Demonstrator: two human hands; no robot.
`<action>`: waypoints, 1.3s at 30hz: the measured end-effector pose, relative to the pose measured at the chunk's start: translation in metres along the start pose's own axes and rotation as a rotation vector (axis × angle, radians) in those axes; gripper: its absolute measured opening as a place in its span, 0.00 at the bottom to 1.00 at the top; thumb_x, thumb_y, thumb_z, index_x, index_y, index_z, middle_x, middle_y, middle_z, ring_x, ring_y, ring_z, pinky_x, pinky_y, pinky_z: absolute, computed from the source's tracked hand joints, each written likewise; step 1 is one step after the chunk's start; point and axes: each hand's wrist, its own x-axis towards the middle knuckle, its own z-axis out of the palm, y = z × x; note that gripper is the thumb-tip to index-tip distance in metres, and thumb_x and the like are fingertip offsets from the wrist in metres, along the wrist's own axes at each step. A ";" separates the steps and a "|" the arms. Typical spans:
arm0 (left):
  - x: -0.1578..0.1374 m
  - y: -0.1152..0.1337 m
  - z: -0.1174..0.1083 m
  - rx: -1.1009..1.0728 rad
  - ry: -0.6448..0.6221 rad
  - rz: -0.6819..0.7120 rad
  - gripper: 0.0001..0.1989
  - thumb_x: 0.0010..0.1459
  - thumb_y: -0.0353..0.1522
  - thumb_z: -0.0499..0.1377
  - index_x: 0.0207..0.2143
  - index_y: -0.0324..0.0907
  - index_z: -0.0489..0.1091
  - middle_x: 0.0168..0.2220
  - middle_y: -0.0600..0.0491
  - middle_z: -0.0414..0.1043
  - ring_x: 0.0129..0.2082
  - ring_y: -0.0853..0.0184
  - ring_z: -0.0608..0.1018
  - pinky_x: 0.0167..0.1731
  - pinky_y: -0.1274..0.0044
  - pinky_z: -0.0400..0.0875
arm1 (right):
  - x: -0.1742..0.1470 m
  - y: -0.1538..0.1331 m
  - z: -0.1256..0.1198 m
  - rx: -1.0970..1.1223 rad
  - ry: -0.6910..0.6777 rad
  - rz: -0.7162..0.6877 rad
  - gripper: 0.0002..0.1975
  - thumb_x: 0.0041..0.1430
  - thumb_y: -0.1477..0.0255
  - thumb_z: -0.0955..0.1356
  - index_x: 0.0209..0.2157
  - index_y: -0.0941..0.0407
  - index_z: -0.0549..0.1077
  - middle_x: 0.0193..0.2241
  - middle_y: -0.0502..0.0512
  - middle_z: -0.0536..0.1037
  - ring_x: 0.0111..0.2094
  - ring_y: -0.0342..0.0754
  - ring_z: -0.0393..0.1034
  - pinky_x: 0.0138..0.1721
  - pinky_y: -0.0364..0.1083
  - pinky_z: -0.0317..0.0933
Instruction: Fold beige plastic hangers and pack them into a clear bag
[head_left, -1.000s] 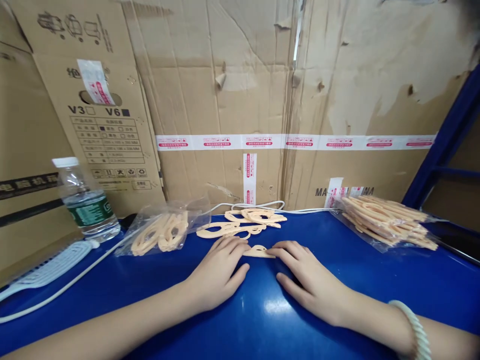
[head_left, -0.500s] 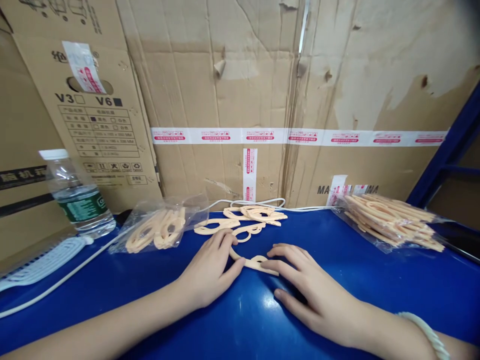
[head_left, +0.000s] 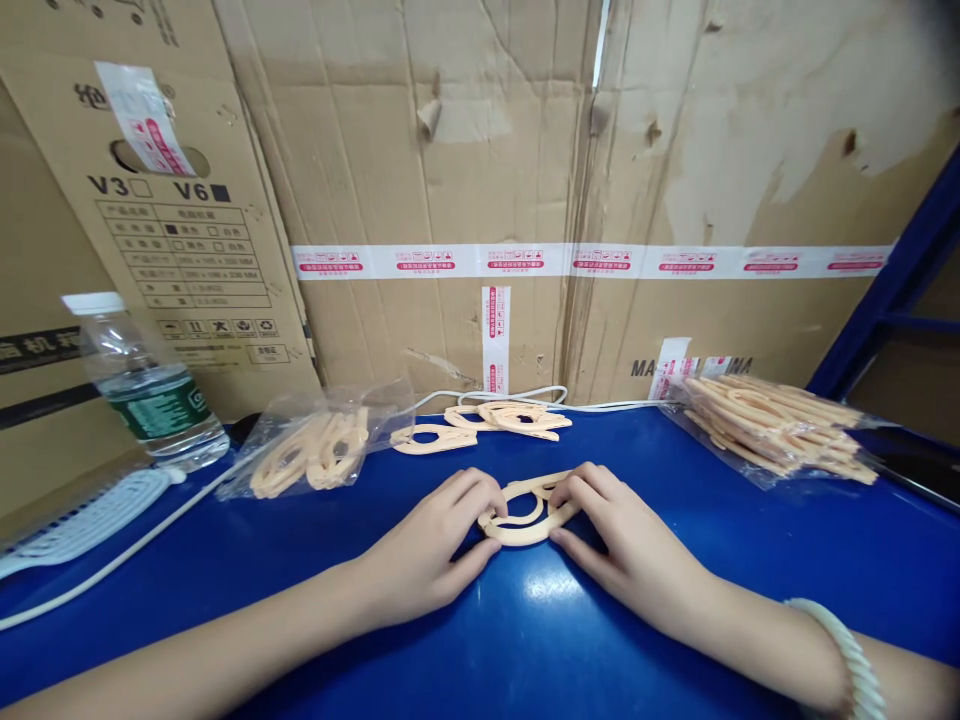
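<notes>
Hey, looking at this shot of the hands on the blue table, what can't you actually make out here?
- Head view: the ends of the peach piece are covered by the left hand and right hand.
- Head view: the small print on the cardboard box label is too small to read.
- Head view: the white comb-like item is cut off by the left edge.
- Head view: pieces in the left clear bag blur behind plastic; uncountable.

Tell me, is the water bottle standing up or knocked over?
Standing up. The water bottle sits on its base on the blue table, with its white cap on top.
</notes>
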 end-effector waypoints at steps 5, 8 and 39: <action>0.002 0.000 0.001 0.028 -0.006 0.003 0.12 0.62 0.25 0.52 0.46 0.43 0.66 0.50 0.46 0.65 0.51 0.62 0.70 0.52 0.70 0.66 | 0.003 0.010 0.003 0.085 0.033 -0.015 0.08 0.65 0.80 0.60 0.41 0.55 0.67 0.43 0.59 0.69 0.45 0.52 0.65 0.48 0.55 0.64; 0.002 -0.001 0.002 0.030 -0.015 -0.034 0.11 0.61 0.26 0.53 0.46 0.43 0.67 0.54 0.45 0.64 0.54 0.60 0.69 0.55 0.67 0.65 | 0.005 0.015 0.002 0.098 0.065 -0.013 0.10 0.63 0.83 0.60 0.39 0.55 0.68 0.42 0.58 0.70 0.45 0.50 0.66 0.49 0.53 0.64; -0.001 0.018 0.006 -0.250 0.342 -0.239 0.10 0.68 0.36 0.49 0.34 0.42 0.64 0.32 0.54 0.64 0.30 0.67 0.69 0.31 0.76 0.65 | 0.003 -0.001 -0.005 0.332 0.290 -0.045 0.13 0.67 0.73 0.60 0.52 0.52 0.67 0.38 0.56 0.68 0.40 0.48 0.68 0.43 0.49 0.65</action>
